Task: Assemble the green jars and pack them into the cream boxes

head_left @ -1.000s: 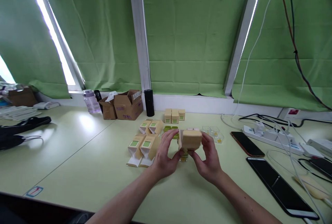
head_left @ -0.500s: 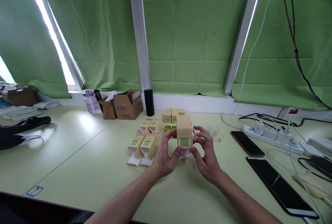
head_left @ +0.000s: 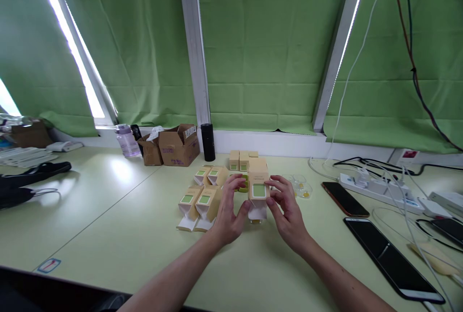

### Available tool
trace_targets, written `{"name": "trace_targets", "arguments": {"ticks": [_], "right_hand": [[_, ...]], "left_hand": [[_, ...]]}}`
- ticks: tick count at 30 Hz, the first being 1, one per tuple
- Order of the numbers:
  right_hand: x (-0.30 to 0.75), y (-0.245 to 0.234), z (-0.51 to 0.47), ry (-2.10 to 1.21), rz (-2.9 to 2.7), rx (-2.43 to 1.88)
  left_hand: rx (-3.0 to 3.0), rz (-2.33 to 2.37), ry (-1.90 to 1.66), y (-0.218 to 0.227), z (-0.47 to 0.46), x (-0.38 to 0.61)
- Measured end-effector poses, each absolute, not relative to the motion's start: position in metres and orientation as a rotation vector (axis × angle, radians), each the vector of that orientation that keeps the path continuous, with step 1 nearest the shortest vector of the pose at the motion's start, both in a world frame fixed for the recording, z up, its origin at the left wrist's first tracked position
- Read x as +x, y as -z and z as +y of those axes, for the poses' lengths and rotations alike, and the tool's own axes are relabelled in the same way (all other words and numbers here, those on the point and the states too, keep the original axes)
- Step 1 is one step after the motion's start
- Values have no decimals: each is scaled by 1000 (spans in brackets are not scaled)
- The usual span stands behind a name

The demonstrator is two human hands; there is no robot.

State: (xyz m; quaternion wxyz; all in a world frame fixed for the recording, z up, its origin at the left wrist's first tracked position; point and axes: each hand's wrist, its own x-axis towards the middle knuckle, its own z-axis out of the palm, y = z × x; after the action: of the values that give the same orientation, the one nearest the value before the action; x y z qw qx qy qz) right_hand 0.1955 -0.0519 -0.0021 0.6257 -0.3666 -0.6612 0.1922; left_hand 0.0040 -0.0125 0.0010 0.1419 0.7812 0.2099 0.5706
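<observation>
A small kraft cardboard box with a green square on its face is between my hands, a white flap hanging open at its lower end. My left hand has its thumb at the box's lower left edge and its fingers curled along that side. On the opposite side, my right hand grips with thumb and fingertips. Below the flap shows part of a small clear item, mostly hidden. Behind my left fingers is a green holder, partly covered. Similar boxes with open flaps lie left of my left hand.
More kraft boxes stand behind. Clear plastic cups with yellow bits sit right of my right hand. Two phones, a power strip and loose cables lie at right. A black cylinder and a brown carton stand at the back.
The box in my hands has tipped and its white flap now shows more toward me. My left fingers have shifted slightly left, uncovering more of the green holder.
</observation>
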Motion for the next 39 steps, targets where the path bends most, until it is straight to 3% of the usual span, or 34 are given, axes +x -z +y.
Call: {"name": "trace_targets", "arguments": {"ticks": [39], "right_hand": [[195, 1, -54, -675, -1500, -805]], "left_hand": [[2000, 591, -1641, 5, -1, 10]]}}
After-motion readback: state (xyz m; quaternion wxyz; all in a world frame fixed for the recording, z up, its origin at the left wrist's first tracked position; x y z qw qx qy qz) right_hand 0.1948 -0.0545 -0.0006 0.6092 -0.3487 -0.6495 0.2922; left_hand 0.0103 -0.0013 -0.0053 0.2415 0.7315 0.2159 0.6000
